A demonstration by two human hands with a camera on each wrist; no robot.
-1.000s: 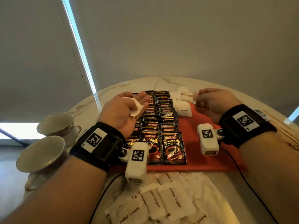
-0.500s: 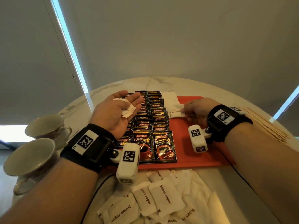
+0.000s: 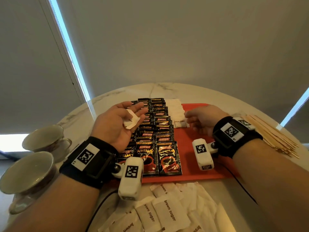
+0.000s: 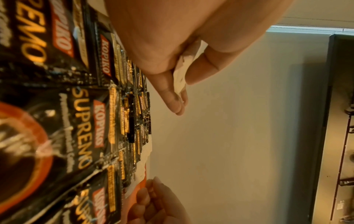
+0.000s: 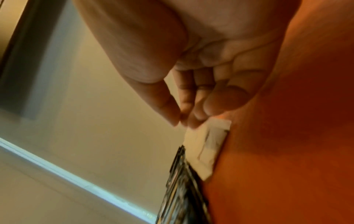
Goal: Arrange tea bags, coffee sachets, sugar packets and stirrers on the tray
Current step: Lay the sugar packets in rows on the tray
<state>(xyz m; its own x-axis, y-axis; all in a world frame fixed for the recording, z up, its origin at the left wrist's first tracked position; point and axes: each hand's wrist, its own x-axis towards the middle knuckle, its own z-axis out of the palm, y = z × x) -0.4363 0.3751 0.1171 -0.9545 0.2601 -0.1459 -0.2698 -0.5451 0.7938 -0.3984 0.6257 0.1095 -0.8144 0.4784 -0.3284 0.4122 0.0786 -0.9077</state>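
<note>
Nearest, on the round white marble table (image 3: 117, 94): a loose heap of white paper brown-sugar packets (image 3: 168, 213), printed "brown sugar", off the tray. To the left, two pale ceramic teacups (image 3: 28, 171), one behind the other.

Just beyond the heap, a flat red rectangular tray (image 3: 192, 171). On its left part, black-and-gold glossy Kopiko Supremo coffee sachets (image 3: 160, 148), overlapped in columns running away toward the far edge. Right of these, a column of white sugar packets laid on the tray (image 3: 175, 113), the nearest printed side up.

Above the sachets, the left hand (image 3: 117, 124), palm up, fingers nearly straight and relaxed, with a crumpled white sugar packet (image 3: 130, 121) lying across palm and fingers; in the left wrist view that packet (image 4: 182, 71) sat between thumb and fingers, whether squeezed could not be told.

Over the tray's right part, the right hand (image 3: 202, 119), palm down, fingertips (image 5: 189, 119) loosely together at the near end of the laid column, holding nothing; touching the top packet or just above it could not be told.

Farther right, off the tray, a fanned bundle of thin pale wooden stirrers (image 3: 270, 133). Behind, a grey wall with bright window strips.
</note>
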